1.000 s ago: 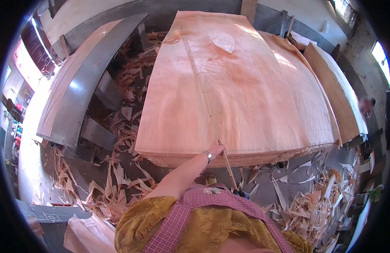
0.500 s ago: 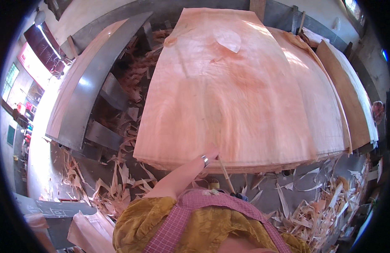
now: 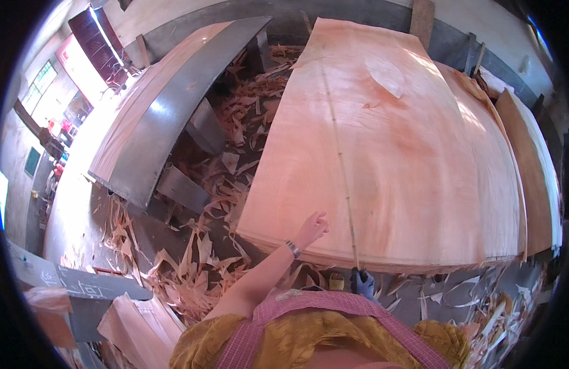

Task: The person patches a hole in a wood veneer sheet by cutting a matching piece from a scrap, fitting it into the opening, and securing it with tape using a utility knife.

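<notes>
A tall stack of large pale-pink veneer sheets fills the middle of the view. My left hand, a band on its wrist, lies with fingers stretched on the top sheet near its front left edge. My right hand, in a dark glove, is just below the stack's front edge. It grips the near end of a long thin stick that runs straight up across the top sheet.
Curled veneer scraps litter the floor left of the stack and at the lower right. A long grey metal machine bed with veneer on it slants at the left. More veneer stacks stand at the right.
My left hand has slid left along the stack's front edge and lies flatter. The gloved right hand has come into view, and the thin stick lies across the sheet again.
</notes>
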A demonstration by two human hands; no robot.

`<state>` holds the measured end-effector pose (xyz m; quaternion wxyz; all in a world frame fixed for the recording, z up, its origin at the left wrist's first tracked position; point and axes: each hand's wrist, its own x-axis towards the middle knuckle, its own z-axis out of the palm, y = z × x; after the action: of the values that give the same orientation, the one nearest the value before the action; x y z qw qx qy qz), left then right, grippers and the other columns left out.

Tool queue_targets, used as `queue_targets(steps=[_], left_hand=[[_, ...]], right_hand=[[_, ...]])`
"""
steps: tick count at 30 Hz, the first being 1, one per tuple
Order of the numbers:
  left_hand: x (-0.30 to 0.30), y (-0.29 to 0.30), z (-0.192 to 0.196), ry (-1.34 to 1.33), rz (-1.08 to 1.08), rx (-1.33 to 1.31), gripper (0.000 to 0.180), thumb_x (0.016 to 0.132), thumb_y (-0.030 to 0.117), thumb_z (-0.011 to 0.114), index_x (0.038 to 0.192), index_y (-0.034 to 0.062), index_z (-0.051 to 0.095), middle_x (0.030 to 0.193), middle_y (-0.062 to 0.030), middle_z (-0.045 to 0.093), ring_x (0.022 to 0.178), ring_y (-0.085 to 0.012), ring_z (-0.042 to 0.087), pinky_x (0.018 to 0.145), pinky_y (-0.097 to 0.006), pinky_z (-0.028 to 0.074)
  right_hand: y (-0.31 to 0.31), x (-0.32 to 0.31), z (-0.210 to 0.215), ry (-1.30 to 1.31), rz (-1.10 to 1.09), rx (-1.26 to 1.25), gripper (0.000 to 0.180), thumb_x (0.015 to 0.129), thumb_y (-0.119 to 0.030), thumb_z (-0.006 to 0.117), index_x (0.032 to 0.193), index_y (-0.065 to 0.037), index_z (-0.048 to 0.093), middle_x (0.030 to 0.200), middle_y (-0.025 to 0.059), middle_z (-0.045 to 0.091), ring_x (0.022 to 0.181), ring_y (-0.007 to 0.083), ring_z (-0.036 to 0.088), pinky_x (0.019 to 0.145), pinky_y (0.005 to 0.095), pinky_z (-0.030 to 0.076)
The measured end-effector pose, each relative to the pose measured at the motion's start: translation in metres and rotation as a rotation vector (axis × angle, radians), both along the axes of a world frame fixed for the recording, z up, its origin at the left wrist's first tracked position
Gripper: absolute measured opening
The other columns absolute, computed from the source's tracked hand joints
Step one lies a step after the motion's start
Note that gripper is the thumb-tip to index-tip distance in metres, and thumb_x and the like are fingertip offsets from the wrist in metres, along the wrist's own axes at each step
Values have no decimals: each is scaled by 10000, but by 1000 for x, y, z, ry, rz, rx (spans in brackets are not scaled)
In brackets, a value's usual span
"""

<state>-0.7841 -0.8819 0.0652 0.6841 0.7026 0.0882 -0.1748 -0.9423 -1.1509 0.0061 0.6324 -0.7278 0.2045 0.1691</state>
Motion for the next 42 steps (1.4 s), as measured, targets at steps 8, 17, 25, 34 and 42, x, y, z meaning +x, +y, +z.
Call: queue_targets(steps=[8,17,25,34,42], left_hand=[[-125,246,-30,287,181,-115,313,991,179,564,1271,38,553,1072,-73,650,859,-158,672,719,-277,557],[-156,416,-4,279,253,-226,298,997,170,552,1270,53,567,1097,-76,654,897,-172,679,742,-285,557],[-150,585,-11,185,368,-275,268,1003,165,543,1244,55,584,1058,-66,667,895,-179,683,754,-295,556],[-182,857,-15,195,599,-113,304,981,158,569,1253,23,568,1006,-74,671,850,-171,681,717,-299,571],[-295,1055,8,286,986,-149,302,967,196,604,1232,52,581,1002,-66,681,814,-177,691,671,-293,572]], right_hand=[[119,-8,0,-203,-17,-661,420,941,-401,626,773,-16,615,615,159,579,534,259,554,551,419,424],[296,-19,-30,-251,-48,-440,389,944,-373,663,692,-93,567,523,-18,492,429,87,459,398,288,339],[469,90,11,-166,-209,-64,443,912,-489,665,671,-148,516,495,-39,452,356,85,409,337,264,291],[559,401,-68,-589,-183,-683,475,920,-525,595,705,-101,596,548,27,554,412,167,516,396,329,402],[872,439,-7,-594,-60,-766,493,936,-436,614,974,53,663,872,333,641,846,462,647,723,514,519]])
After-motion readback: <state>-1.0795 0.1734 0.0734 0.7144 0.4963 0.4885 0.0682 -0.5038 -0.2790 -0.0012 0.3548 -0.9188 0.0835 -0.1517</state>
